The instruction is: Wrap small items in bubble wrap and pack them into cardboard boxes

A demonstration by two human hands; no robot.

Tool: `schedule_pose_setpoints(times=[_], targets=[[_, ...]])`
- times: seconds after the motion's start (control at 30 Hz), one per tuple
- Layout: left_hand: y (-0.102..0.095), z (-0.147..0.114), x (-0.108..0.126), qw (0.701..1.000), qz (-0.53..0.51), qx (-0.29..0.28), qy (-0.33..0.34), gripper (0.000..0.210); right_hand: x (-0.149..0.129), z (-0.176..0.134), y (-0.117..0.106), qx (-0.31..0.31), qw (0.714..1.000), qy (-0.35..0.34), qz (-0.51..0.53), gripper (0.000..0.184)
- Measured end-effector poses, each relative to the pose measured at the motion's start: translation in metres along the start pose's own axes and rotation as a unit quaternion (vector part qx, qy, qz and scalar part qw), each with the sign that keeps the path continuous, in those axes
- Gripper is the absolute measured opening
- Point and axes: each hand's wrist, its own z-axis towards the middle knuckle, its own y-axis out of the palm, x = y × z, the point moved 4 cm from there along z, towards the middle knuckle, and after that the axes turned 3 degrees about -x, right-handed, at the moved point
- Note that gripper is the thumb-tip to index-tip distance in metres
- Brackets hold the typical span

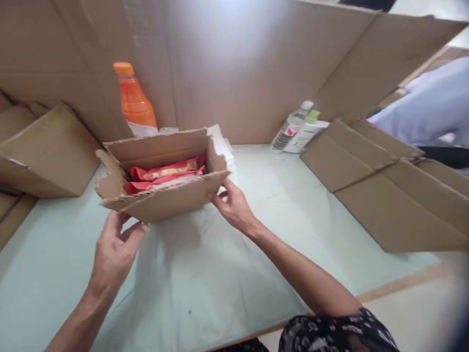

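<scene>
An open-topped cardboard box point(176, 198) with ragged cut edges is gripped from both ends, tilted a little over the table. Inside it lie red snack packets point(164, 175) with pale printing. My left hand point(119, 239) holds the box's near left corner, thumb at the lower edge and fingers partly hidden behind it. At the right end, my right hand point(234, 203) grips the near corner between thumb and fingers. Whether the underside touches the table cannot be seen.
Behind the box stands an orange bottle point(137, 105). White papers or packets point(222, 146) show beside its right end. A clear bottle point(293, 128) and a white bottle point(306, 137) lean near cardboard point(395, 195). More cardboard point(54, 151) is left. Another person's sleeve point(428, 105) shows right.
</scene>
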Motion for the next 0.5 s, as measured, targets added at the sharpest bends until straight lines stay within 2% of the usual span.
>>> schedule_pose_setpoints(times=[0.1, 0.17, 0.27, 0.33, 0.4, 0.43, 0.5], targets=[[0.056, -0.026, 0.012, 0.993, -0.055, -0.106, -0.012, 0.05, 0.023, -0.064, -0.056, 0.094, 0.994, 0.05, -0.032, 0.027], [0.098, -0.038, 0.018, 0.981, -0.079, -0.177, -0.005, 0.049, 0.04, -0.112, -0.087, 0.157, 0.981, 0.094, -0.064, 0.026], [0.151, -0.047, 0.025, 0.963, -0.08, -0.257, 0.025, 0.052, 0.062, -0.18, -0.117, 0.23, 0.956, 0.139, -0.118, 0.026], [0.174, -0.049, 0.027, 0.952, -0.075, -0.294, 0.042, 0.055, 0.072, -0.217, -0.129, 0.259, 0.94, 0.155, -0.161, 0.027], [0.187, -0.049, 0.026, 0.947, -0.081, -0.306, 0.053, 0.059, 0.081, -0.24, -0.138, 0.263, 0.934, 0.158, -0.183, 0.038], [0.19, -0.049, 0.025, 0.948, -0.085, -0.303, 0.054, 0.062, 0.086, -0.245, -0.144, 0.256, 0.938, 0.153, -0.177, 0.051], [0.191, -0.051, 0.019, 0.955, -0.086, -0.281, 0.04, 0.065, 0.098, -0.245, -0.155, 0.224, 0.956, 0.133, -0.137, 0.09]])
